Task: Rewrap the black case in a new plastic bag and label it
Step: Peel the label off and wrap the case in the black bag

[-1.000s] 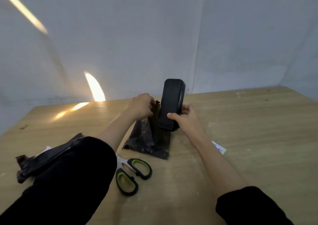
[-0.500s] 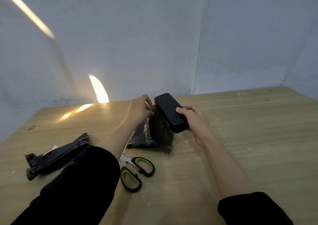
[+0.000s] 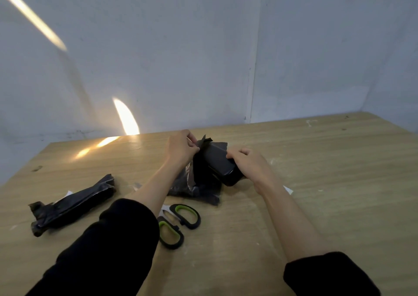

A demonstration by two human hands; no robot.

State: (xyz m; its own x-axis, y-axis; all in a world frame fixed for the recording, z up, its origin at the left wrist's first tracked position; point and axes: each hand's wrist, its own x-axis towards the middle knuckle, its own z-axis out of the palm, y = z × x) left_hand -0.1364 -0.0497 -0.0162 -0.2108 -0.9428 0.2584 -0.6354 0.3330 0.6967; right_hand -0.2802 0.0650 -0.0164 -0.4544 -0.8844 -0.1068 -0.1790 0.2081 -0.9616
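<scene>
Hands outstretched: left hand [image 3: 181,149] pinches the plastic bag [image 3: 200,182], right hand [image 3: 251,162] grips the tilted black case [image 3: 218,162].

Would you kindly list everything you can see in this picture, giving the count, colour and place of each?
black case: one, black, centre of table, tilted, far end at the bag's opening
plastic bag: one, black, centre, under and around the case
plastic bundle: one, black, crumpled, left side of table
scissors: one pair, black with green handles, near centre, by the left forearm
paper slip: two, white, one right of the right forearm, one peeking from under the bundle
table: one, light wood
wall: grey-white, behind the table
sleeves: two, black, bottom edge
left-hand grip: one, pinches the bag's opening
right-hand grip: one, holds the case's near end
</scene>
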